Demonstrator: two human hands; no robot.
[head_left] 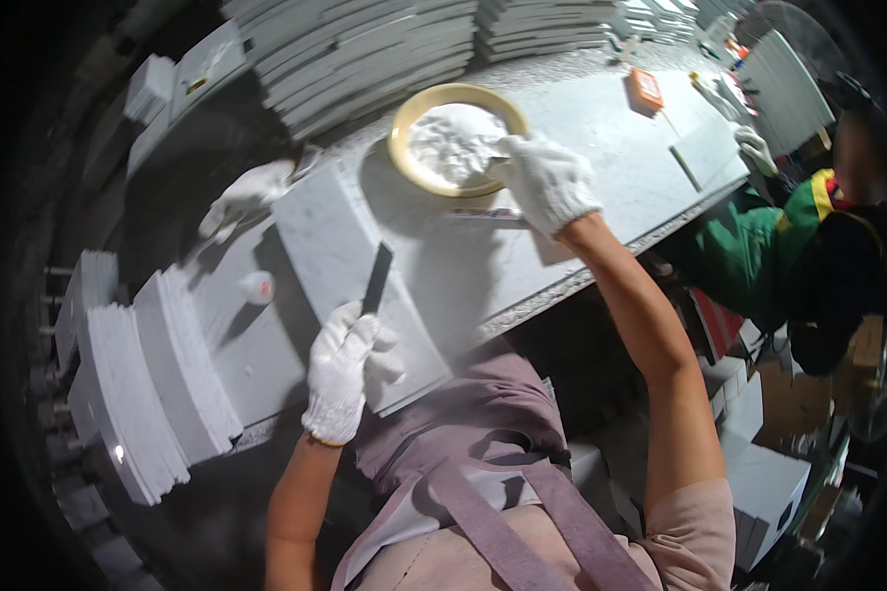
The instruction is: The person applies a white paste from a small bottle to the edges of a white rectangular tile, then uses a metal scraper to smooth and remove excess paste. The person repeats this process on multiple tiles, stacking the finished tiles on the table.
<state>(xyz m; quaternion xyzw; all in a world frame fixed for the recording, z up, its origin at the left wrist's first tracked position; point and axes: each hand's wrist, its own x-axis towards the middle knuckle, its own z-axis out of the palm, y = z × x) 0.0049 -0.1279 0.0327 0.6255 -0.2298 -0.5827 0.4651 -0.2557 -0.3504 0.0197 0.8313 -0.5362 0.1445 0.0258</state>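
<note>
The blade (377, 279), dark and flat, stands up out of the left hand (340, 369), over the slab (340, 231) near the tabletop's near edge; the gloved fingers are closed around its lower end, a hold that probably leaves the upper length free and the glove clear of it; the slab lies under that hand with its near end jutting past the tabletop (621, 148), perhaps so that it can be reached from the body's side; the right hand (552, 182), also gloved and well apart from the left, is at the right rim of the bowl (397, 148), fingertips over the paste (453, 143); whether they pinch something I cannot tell; the bowl sits beyond the slab, toward the far edge, seemingly within easy reach of the right arm; a small printed strip (483, 214) lies just on its near side

Farther out, a white cap (257, 288) stands left of the slab, and a glove (246, 197) lies toward the far left; tile stacks line the left end (158, 384) and far edge (365, 59), likely kept there to leave the middle workable; an orange box (646, 91) is near the far right corner; a co-worker in green (744, 246) is by the right end
</note>
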